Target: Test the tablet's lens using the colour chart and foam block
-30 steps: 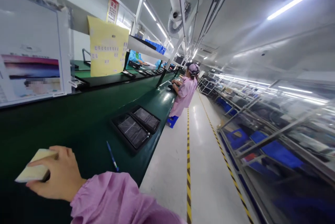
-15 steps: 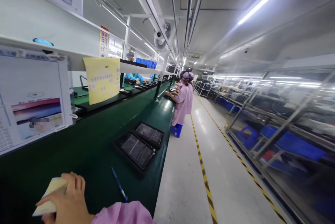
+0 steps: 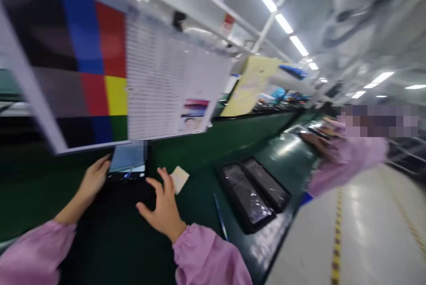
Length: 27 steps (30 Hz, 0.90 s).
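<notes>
A dark-framed tablet-like device (image 3: 124,163) with a lit, bluish screen is at the left of the green bench. My left hand (image 3: 93,180) grips its left edge, the fingers partly hidden behind it. Just right of the device, my right hand (image 3: 164,205) is open with its fingers spread and holds nothing. A pale yellow and white pad (image 3: 180,179) lies on the bench beside my right fingertips. Further right there is a slim blue pen (image 3: 220,217).
Two black trays (image 3: 248,194) with dark, shiny panels lie side by side on the green bench (image 3: 196,218). Printed sheets (image 3: 159,81) and a yellow note (image 3: 251,85) hang above. At the right, a person in pink (image 3: 353,156) works along the bench.
The view has swung left, blurring parts of the picture. My right hand has let go of the pad, now lying on the bench. My left hand and the device have come into view.
</notes>
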Each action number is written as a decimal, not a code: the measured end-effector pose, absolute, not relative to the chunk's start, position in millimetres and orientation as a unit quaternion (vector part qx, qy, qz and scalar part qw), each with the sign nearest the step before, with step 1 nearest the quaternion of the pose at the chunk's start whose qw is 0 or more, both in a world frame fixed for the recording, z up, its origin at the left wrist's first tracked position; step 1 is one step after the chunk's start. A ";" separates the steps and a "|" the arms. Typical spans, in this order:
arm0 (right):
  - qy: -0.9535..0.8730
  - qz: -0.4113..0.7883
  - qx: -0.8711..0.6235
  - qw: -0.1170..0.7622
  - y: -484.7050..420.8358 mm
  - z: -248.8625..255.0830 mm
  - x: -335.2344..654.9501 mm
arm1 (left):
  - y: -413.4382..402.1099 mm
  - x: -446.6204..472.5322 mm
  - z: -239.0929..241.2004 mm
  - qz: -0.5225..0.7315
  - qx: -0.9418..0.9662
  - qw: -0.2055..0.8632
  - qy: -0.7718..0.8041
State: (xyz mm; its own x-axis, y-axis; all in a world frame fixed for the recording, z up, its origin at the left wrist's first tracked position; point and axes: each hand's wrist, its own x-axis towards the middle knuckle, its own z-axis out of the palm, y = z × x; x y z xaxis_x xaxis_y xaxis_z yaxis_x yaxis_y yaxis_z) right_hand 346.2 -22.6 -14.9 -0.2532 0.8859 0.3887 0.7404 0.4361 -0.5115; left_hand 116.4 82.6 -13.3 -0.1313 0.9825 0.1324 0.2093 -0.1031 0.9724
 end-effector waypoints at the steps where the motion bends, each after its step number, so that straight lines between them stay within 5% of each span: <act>1: -0.792 0.114 -0.512 0.313 -14.3 -13.8 340.0 | 80.1 102.5 -23.5 0.515 0.502 0.380 0.582; 16: -0.835 0.051 -0.489 0.248 45.9 -9.8 312.7 | 68.6 78.5 -9.5 0.501 0.492 0.453 0.549; 24: -0.803 0.045 -0.538 0.252 80.8 -13.3 301.6 | -4.1 61.7 109.5 0.397 0.649 0.433 0.484; 27: -0.792 0.052 -0.558 0.242 87.7 -12.0 299.8 | -58.3 88.4 141.9 0.336 0.808 0.352 0.334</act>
State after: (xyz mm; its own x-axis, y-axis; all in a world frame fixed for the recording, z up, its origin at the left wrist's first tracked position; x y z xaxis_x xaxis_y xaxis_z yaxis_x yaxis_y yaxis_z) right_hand 299.8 87.7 -12.0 -0.2603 0.9092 0.3251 0.8587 0.3719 -0.3525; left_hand 88.4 -58.3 141.9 0.5518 0.7752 0.3074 0.3030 -0.5298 0.7921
